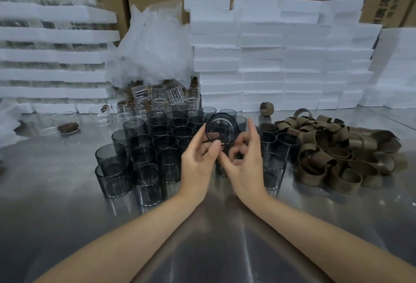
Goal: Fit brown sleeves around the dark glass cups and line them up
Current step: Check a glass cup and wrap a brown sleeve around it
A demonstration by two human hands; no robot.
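Observation:
My left hand [198, 158] grips a dark glass cup [221, 128] by its rim, tipped so its round end faces me, above the table's middle. My right hand [244, 158] hovers just right of it with fingers loosely curled and the index finger raised; whether it touches the cup is unclear. No sleeve shows on the held cup. Several dark glass cups [144, 154] stand packed together to the left and behind, and a few more cups [273, 147] stand to the right. A heap of brown sleeves [333, 154] lies at the right.
The steel table [213, 237] runs toward me. White foam blocks [281, 64] are stacked at the back, foam trays [49, 57] at the left. Clear glasses [157, 100] and crumpled plastic wrap [153, 43] sit behind the cups. One loose sleeve [266, 108] stands by the foam.

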